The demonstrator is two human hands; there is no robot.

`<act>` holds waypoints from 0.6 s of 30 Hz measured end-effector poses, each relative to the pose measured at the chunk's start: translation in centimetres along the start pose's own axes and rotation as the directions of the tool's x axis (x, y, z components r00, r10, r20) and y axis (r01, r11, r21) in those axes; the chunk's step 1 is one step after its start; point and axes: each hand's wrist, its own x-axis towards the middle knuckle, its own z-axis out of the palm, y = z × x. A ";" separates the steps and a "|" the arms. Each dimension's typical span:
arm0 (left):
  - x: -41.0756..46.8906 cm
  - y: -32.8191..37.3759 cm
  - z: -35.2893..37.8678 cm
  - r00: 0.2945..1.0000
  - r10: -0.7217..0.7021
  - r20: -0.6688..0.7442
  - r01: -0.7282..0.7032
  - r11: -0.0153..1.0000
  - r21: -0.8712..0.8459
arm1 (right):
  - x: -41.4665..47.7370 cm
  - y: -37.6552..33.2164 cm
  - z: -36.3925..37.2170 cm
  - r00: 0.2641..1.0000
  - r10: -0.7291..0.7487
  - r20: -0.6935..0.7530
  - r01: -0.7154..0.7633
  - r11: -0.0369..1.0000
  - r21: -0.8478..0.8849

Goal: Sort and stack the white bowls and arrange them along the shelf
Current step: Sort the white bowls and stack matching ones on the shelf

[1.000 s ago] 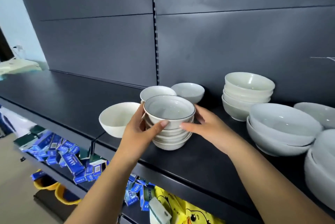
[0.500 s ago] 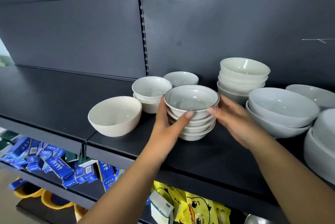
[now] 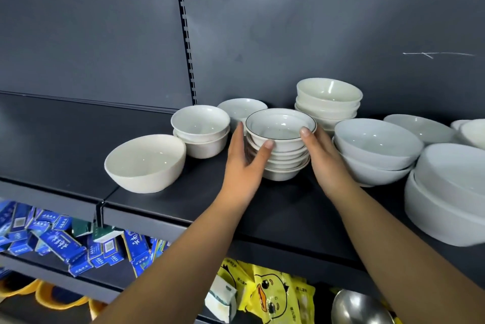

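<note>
Since a second ago the bowl stack has shifted to 3 o'clock of the small pair. The left hand and right hand still grip it, their far fingers hidden.

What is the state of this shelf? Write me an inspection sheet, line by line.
Surface: dark shelf; bowls stand from its middle rightward.
Job's things: dark-rimmed bowl stack at the middle, seemingly resting on the shelf; cream bowl alone at the left; two-bowl stack and single bowl behind; tall stack at the back; wide bowls and large bowls at the right.
Clutter: nothing seen on this shelf.
Hands: left hand and right hand grip the dark-rimmed bowl stack from either side, thumbs in front.
Cables: nothing seen.
Surroundings: dark back panel; on the shelf below, blue boxes, yellow duck packets and a metal utensil.
</note>
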 end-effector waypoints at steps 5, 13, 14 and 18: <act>-2.9 2.1 -3.1 0.991 0.031 -0.127 -0.022 0.998 0.065 | -1.9 -1.6 0.7 0.943 -0.090 -0.321 0.051 0.990 -0.128; -8.8 4.6 -14.6 0.937 0.131 -0.324 -0.064 0.976 0.208 | -6.6 -4.8 8.6 0.909 -0.351 -0.226 0.303 0.927 -0.223; -9.4 4.3 -16.2 0.933 0.116 -0.341 -0.034 0.971 0.237 | -6.8 -4.8 10.3 0.918 -0.354 -0.177 0.314 0.923 -0.222; -10.9 2.6 -20.5 0.957 0.057 -0.286 0.104 0.848 0.519 | -5.8 -2.8 15.8 0.999 -0.053 -0.009 0.051 0.984 -0.173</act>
